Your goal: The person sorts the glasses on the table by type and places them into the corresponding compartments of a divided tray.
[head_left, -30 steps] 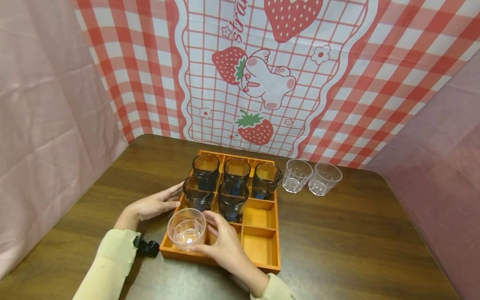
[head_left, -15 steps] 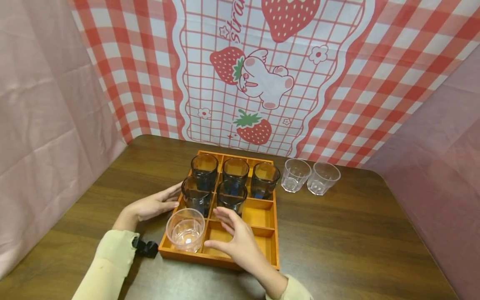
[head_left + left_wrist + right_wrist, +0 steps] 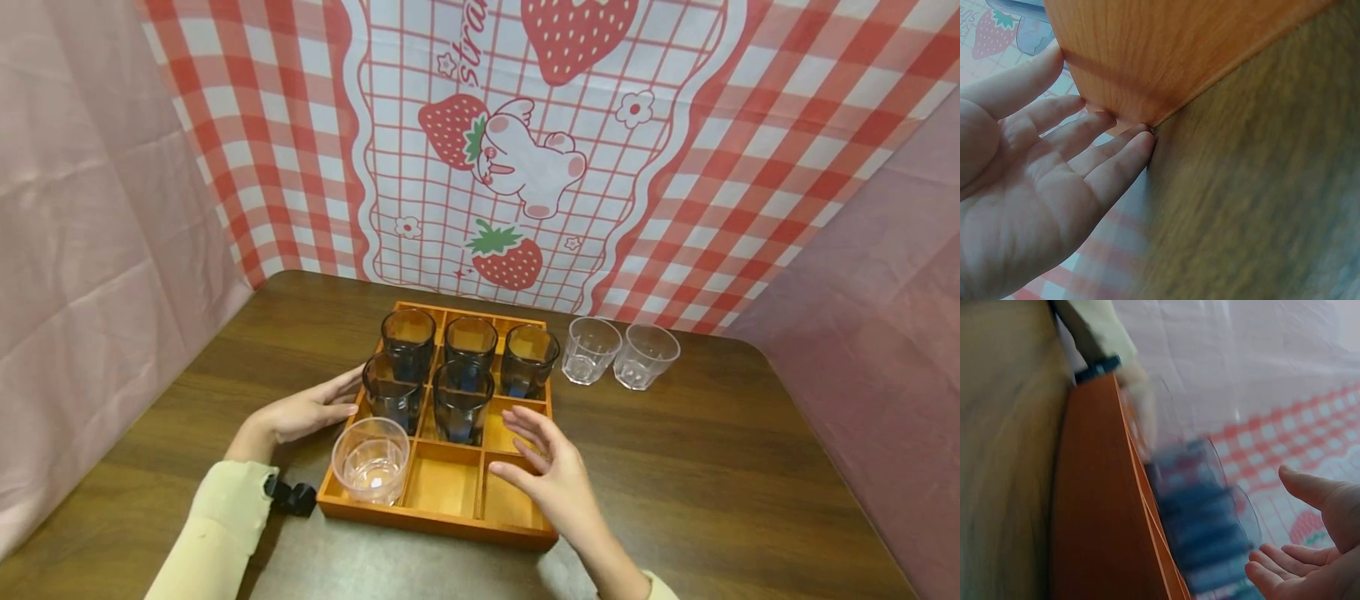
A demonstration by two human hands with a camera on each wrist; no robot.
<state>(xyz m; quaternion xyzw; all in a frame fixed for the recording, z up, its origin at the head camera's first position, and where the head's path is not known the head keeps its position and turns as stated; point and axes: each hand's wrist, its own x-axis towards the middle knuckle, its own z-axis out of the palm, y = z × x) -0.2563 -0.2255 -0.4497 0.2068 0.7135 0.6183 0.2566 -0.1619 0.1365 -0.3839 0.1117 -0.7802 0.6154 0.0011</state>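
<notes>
A divided wooden tray (image 3: 397, 517) lies on the table with several dark tinted glasses (image 3: 462, 404) standing in its far and middle compartments. One clear cup (image 3: 372, 462) stands in the near left compartment. My left hand (image 3: 311, 410) rests against the tray's left side, and in the left wrist view its extended fingertips (image 3: 1141, 140) touch the wooden wall. Over the tray's right side hovers my right hand (image 3: 551, 471), fingers spread and relaxed, thumb apart, holding nothing. In the right wrist view the right hand (image 3: 1310, 550) is apart from the blurred glasses.
Two clear cups (image 3: 591, 354) stand side by side on the table, just right of the tray's far corner. A checked strawberry cloth (image 3: 525, 167) hangs behind the table (image 3: 697, 483), and pink cloth (image 3: 97, 250) hangs on the left.
My right hand lets go of the clear cup in the near left compartment and moves right across the tray. The left hand stays at the tray's side.
</notes>
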